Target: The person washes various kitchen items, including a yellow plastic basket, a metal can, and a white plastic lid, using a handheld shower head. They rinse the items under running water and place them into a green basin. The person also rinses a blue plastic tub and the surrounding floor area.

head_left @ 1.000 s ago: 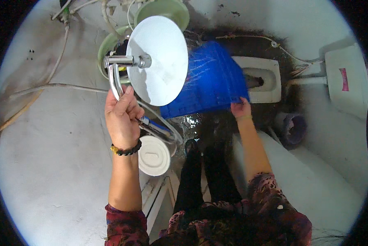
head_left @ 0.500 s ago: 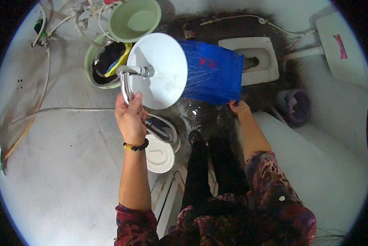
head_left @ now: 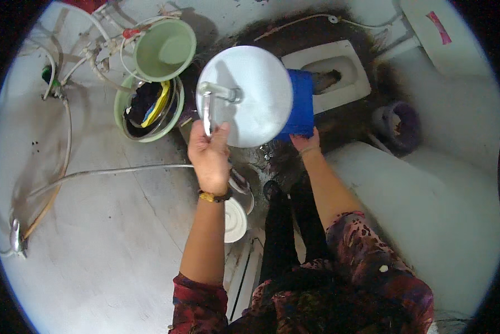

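My left hand (head_left: pixel 210 158) is closed around the chrome handle of a large round white shower head (head_left: pixel 255 125), held out with its pipe side facing up. Beneath and beyond the shower head is a blue rectangular plastic thing (head_left: pixel 301 100), possibly a box, mostly covered by the disc. The fingers of my right hand (head_left: pixel 307 142) grip its near edge. Whether it is hollow I cannot tell. Water jets do not show plainly now.
A squat toilet (head_left: pixel 361 83) is set in the dark wet floor at the back. Green basins (head_left: pixel 186 42), the lower one holding dark cloth, stand at the far left under pipes. A purple bin (head_left: pixel 410 125) is at the right. A white-lidded bucket (head_left: pixel 235 220) stands near my feet, and a hose (head_left: pixel 105 171) trails leftward.
The shower head has shifted right, covering more of the blue thing. My right hand and the blue thing have moved slightly left, and the view has turned a little. Both grips persist.
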Tool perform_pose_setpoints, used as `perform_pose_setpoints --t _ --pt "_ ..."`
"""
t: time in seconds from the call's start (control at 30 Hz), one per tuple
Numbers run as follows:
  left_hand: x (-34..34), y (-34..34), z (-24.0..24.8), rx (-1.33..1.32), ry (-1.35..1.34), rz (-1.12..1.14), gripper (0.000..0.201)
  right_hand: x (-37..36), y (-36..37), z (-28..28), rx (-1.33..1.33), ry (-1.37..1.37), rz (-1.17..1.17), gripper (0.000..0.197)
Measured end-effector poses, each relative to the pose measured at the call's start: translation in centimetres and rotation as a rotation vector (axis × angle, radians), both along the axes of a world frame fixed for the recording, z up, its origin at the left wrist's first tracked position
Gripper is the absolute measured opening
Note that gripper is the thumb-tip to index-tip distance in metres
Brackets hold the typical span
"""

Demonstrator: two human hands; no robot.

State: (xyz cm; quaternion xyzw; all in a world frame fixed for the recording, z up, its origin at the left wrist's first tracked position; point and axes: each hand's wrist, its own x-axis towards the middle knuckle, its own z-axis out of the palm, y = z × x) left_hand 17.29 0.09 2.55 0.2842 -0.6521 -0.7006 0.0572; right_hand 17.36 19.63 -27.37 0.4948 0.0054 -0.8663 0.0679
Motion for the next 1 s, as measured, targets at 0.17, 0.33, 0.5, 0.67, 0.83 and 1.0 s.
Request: perform_pose_setpoints --t 0.17,0.33,0.5,0.67,0.83,1.0 --pt "-1.3 4.4 3.9 0.044 0.009 -0.052 0.011 0.3 1.1 -1.5 0.015 -0.043 0.096 0.049" --pt "0.7 4.0 13.4 -0.235 0.050 -0.016 0.005 0.5 -1.5 -1.0 -0.095 -0.043 0.137 0.047" --pt "2.2 2.6 20.4 -0.268 0.242 -0.138 0.014 0.6 2.3 -7.4 0.061 -0.172 0.186 0.044" --pt "3.9 0.3 28.0 -0.443 0.299 -0.062 0.024 0.0 -0.9 -4.3 0.046 -0.118 0.213 0.038" --pt "5.1 -0.2 30.3 -0.399 0.284 -0.048 0.025 0.8 -1.4 -3.6 -0.006 -0.126 0.206 0.040" --pt "5.9 -0.4 32.0 -0.347 0.334 -0.095 0.026 0.7 -1.3 -5.4 0.004 -0.133 0.188 0.044"
